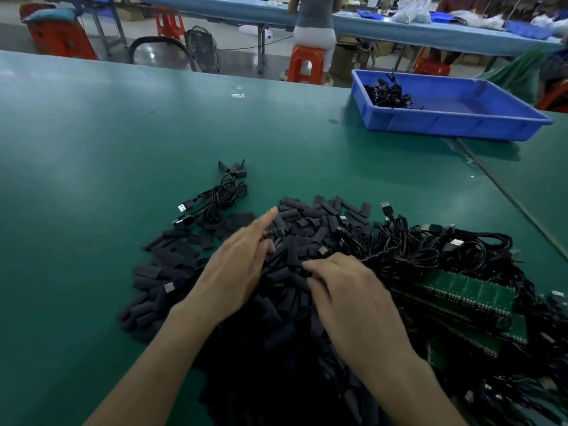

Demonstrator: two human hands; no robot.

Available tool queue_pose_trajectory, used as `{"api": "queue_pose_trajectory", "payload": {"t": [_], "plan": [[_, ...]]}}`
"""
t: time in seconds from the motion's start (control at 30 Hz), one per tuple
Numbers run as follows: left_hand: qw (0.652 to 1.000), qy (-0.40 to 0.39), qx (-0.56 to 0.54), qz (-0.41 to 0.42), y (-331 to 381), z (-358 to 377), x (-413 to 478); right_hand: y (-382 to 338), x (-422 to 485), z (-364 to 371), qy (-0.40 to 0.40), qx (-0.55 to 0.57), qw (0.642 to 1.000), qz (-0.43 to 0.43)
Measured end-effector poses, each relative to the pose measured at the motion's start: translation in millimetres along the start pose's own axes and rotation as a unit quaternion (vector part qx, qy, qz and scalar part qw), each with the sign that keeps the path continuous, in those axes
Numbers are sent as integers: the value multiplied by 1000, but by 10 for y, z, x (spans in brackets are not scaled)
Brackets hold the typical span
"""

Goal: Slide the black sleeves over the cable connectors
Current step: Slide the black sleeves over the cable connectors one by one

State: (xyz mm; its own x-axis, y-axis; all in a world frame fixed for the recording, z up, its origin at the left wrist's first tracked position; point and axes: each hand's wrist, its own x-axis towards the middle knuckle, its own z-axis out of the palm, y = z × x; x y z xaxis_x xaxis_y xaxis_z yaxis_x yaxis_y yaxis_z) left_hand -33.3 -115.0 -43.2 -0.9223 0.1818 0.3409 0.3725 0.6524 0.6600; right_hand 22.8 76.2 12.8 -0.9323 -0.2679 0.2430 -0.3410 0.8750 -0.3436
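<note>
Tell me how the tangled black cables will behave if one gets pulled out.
The cables look thin and floppy, lying in loose coils. They are heavily intertwined, so pulling one probably drags neighbours. Likely light, sliding easily on the smooth table.

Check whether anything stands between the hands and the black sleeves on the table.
Nothing visible does. The left hand and the right hand are directly over the pile of black sleeves, with their fingertips at it. The tangled cables lie beside the pile on its right, not in the way.
</note>
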Motion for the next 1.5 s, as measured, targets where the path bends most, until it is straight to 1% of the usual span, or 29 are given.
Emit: {"api": "queue_pose_trajectory", "payload": {"t": [0.07,0.13,0.2,0.27,0.33,0.4,0.6,0.67,0.73,0.8,0.9,1.13,1.27,1.5], "plan": [[1000,-11,-22,-19,-42,77,-58,29,21,139,-55,0,998,15],[999,5,-32,-26,-66,140,-83,18,41,257,-106,-38,993,29],[998,18,-47,-27,-96,173,-82,-21,55,350,-118,-71,989,46],[999,33,-37,-2,-129,186,-77,-35,82,401,-110,-79,989,65],[998,55,-15,24,-160,192,-74,-2,110,441,-100,-78,990,64],[997,72,-13,20,-171,185,-76,61,121,480,-83,-56,993,63],[998,53,-10,21,-176,197,-68,204,17,562,42,60,995,62],[999,47,-9,19,-185,201,-69,262,-21,606,83,131,986,68],[999,45,-13,21,-184,198,-80,297,-50,626,107,198,970,88],[999,38,-19,23,-177,187,-94,310,-66,638,115,226,962,96],[999,25,-12,42,-147,172,-111,311,-72,651,126,239,958,99],[992,13,54,111,-46,142,-138,317,-82,646,158,216,961,71],[991,12,56,117,-50,141,-150,307,-78,630,150,232,958,70],[990,9,50,131,-58,129,-165,305,-95,612,162,287,940,83]]}}
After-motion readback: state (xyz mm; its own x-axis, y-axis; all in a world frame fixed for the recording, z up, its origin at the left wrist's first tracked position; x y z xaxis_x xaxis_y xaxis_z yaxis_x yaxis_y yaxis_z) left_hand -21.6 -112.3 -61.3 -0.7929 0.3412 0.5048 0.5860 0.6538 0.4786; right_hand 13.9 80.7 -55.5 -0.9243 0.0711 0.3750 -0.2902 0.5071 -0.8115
